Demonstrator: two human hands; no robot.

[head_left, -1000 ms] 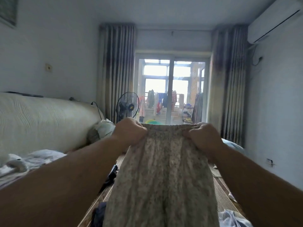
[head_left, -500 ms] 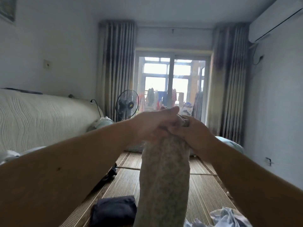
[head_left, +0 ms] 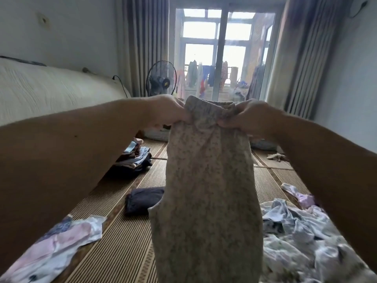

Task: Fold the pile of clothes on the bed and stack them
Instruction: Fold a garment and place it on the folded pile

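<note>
Above the middle of the bed, a speckled garment [head_left: 208, 190] hangs lengthwise from its gathered waistband. The left hand [head_left: 167, 111] and right hand [head_left: 244, 117] pinch its two top corners, each grip clenched on cloth. It looks soft, light and limp, best held at those corners. Bare bed mat [head_left: 126, 242] lies below, with a folded stack [head_left: 134, 158] far left and an unfolded pile [head_left: 302, 231] near right.

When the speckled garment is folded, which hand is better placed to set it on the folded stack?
Probably the left hand. The folded stack lies on that side, while the right hand, also gripping the speckled garment, is nearer the unfolded pile.
</note>
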